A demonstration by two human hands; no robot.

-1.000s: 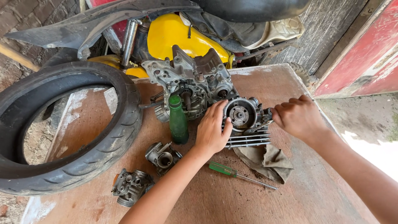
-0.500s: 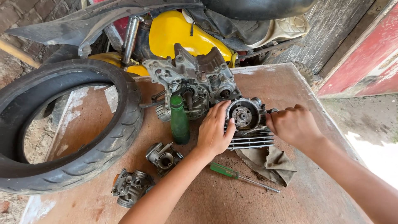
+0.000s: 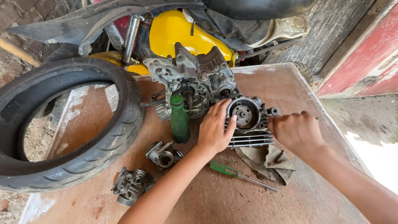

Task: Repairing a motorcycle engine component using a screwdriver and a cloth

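Observation:
A finned grey engine cylinder head (image 3: 248, 124) lies on a brown wooden table (image 3: 315, 191), against a bigger grey engine case (image 3: 195, 79). My left hand (image 3: 215, 128) rests flat on the head's left side, holding it steady. My right hand (image 3: 296, 130) is closed in a fist at the head's right side, near a small fitting; what it grips is hidden by the fingers. A green bottle (image 3: 179, 119) stands just left of my left hand.
A black tyre (image 3: 70, 124) lies on the table's left part. Two small carburettor-like parts (image 3: 163, 154) (image 3: 129, 185), a green-handled screwdriver (image 3: 238, 174) and a dirty rag (image 3: 267, 161) lie near. A yellow motorbike body (image 3: 182, 33) stands behind the table.
My right hand has moved down and closed tighter beside the cylinder head. My left hand has stayed pressed on the head. The view has shifted slightly.

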